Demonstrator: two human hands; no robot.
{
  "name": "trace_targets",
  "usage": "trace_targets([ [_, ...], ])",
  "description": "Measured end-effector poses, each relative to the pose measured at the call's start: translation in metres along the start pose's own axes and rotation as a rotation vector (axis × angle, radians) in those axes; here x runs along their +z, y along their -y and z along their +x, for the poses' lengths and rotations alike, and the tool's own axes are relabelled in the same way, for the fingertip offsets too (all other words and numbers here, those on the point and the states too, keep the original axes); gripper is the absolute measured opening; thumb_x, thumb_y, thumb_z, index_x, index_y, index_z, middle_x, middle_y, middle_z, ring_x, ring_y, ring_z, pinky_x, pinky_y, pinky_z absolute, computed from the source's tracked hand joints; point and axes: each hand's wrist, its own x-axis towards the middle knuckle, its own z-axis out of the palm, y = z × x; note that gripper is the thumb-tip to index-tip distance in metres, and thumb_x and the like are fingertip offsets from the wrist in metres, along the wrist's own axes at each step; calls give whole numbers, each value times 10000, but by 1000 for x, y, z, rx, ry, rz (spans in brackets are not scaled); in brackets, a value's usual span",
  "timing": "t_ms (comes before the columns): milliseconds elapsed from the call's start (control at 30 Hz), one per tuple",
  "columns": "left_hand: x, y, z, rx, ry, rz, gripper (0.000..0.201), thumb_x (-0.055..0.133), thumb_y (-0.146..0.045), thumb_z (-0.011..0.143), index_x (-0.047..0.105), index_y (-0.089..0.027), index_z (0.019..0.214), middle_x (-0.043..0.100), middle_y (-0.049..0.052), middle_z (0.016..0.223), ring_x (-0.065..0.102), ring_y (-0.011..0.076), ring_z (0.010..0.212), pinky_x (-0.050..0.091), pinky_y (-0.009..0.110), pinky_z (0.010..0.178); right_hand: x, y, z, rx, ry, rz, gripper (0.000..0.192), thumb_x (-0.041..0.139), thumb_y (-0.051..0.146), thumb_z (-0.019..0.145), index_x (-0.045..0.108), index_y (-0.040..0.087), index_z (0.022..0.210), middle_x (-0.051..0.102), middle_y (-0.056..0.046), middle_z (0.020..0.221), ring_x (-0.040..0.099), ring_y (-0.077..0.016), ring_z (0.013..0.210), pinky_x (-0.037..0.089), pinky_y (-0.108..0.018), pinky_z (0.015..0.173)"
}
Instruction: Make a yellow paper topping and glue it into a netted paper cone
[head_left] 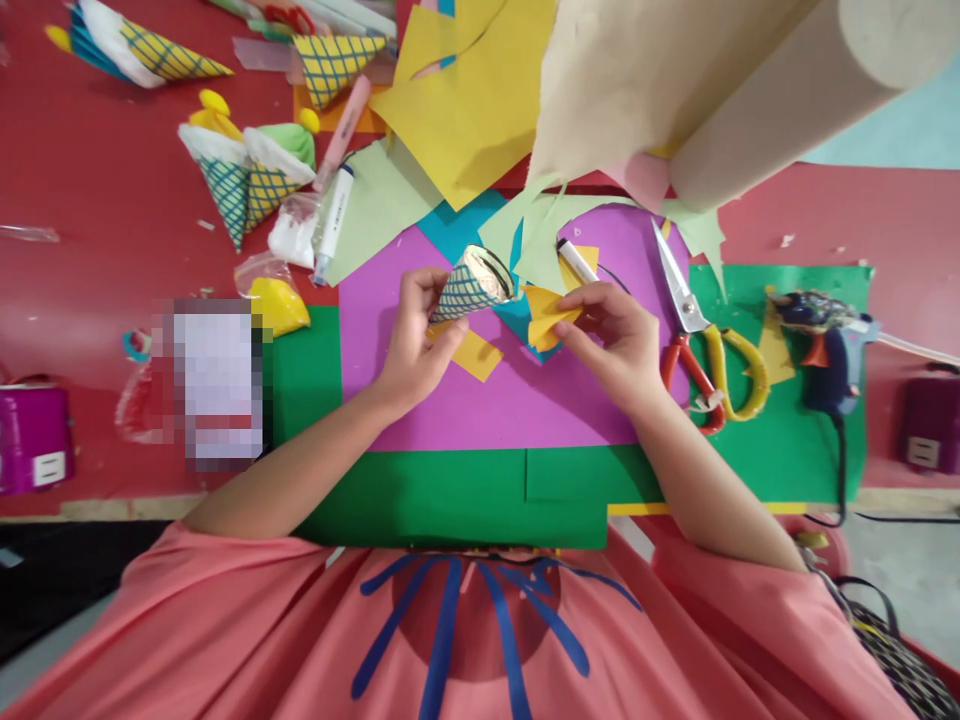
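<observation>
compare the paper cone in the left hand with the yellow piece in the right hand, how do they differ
The paper cone in the left hand is rolled into a hollow cone, while the yellow piece in the right hand is a folded, crumpled scrap. The cone carries a dark crosshatch grid over yellow; the yellow piece is plain. The cone looks somewhat longer. Both are held above the purple sheet.

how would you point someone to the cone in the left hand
Start at the purple sheet in the middle of the red table. Above its top edge the left hand pinches a small paper cone, alone there with a blue grid and an empty mouth.
</observation>
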Motion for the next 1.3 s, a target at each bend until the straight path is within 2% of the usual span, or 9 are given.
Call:
trace_targets([
  [233, 0, -4, 3, 62, -38, 75, 321, 592, -409, 916, 464, -279, 1180, 548, 19, 1048, 583, 152, 929, 496, 300, 804, 4, -9, 0, 6, 7, 95, 276, 669, 284, 847, 634, 293, 1120, 656, 11, 959, 626, -71, 566, 549, -218, 497],
  [333, 0, -6, 4, 68, -63, 103, 295, 577, -419, 920, 473, -273, 1155, 551, 17, 1024, 588, 147, 904, 500, 290, 776, 4, -7, 1, -3, 27, 131, 247, 624, 200, 849, 654, 269, 1084, 672, 5, 952, 666, -88, 609, 578, -228, 538],
  [467, 0, -5, 3, 65, -62, 176, 333, 552, -472, 923, 448, -264, 1161, 553, 25, 1028, 588, 162, 922, 512, 331, 823, -2, 0, 3, -187, 37, -55, 212, 560, 101, 825, 678, 232, 942, 696, -17, 907, 693, -147, 819, 595, -289, 704],
  [600, -1, -5, 3, 60, -67, 187, 344, 546, -495, 923, 444, -262, 1153, 553, 25, 1022, 587, 163, 926, 519, 336, 824, -6, 7, 2, -330, 163, -240, 127, 540, 160, 869, 651, 214, 899, 694, -41, 875, 676, -184, 866, 574, -362, 803],
  [767, 0, -7, 4, 59, -76, 159, 342, 554, -499, 919, 456, -262, 1145, 561, 20, 1011, 583, 153, 896, 517, 307, 781, 0, 8, -1, -371, 245, -424, 262, 561, 178, 896, 573, 192, 1156, 702, -74, 971, 673, -183, 869, 572, -325, 754],
  [900, 0, -6, 4, 64, -74, 163, 331, 545, -489, 925, 453, -261, 1147, 558, 21, 1014, 579, 158, 902, 510, 319, 803, 3, 9, -1, -409, 312, -437, 215, 536, 174, 922, 579, 176, 1133, 707, -89, 973, 672, -204, 939, 573, -357, 825],
  [1000, 0, -5, 4, 65, -71, 159, 328, 554, -476, 922, 457, -257, 1147, 558, 22, 1020, 576, 162, 922, 501, 322, 824, 2, 11, -1, -371, 336, -394, 245, 591, 246, 911, 579, 187, 1148, 679, -111, 1090, 661, -226, 1045, 571, -382, 876],
  [1133, 0, -4, 4, 77, -81, 119, 328, 583, -453, 912, 472, -256, 1150, 554, 19, 1011, 570, 148, 893, 498, 291, 773, 1, 13, -1, -378, 284, -381, 321, 642, 298, 863, 554, 212, 1160, 621, -127, 1159, 637, -250, 1081, 578, -399, 835],
  [1300, 0, -4, 3, 74, -82, 90, 339, 584, -458, 912, 466, -260, 1161, 548, 19, 1019, 570, 145, 881, 495, 286, 762, 1, 12, 0, -466, 156, -412, 166, 602, 243, 831, 512, 238, 971, 615, -65, 954, 633, -228, 927, 558, -411, 781],
])
